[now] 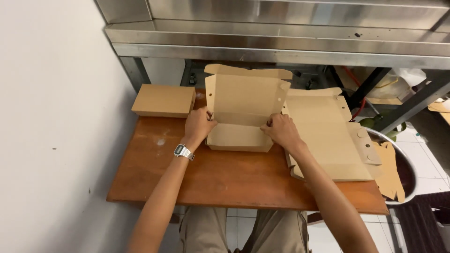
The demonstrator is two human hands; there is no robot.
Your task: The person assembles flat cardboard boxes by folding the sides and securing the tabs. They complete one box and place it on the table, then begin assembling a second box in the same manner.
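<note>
A brown cardboard box [241, 110] stands open mid-table, lid up. A closed brown box [164, 100] sits at the far left corner. Flat unfolded box blanks [328, 136] lie stacked to the right (plain brown too).

— Where does the one view sit?
— On the person's head, tilted steeply down and forward, close over the wooden surface [225, 182].
— What frames it?
— A white wall on the left, a steel shelf [281, 35] ahead, their own knees below.
</note>
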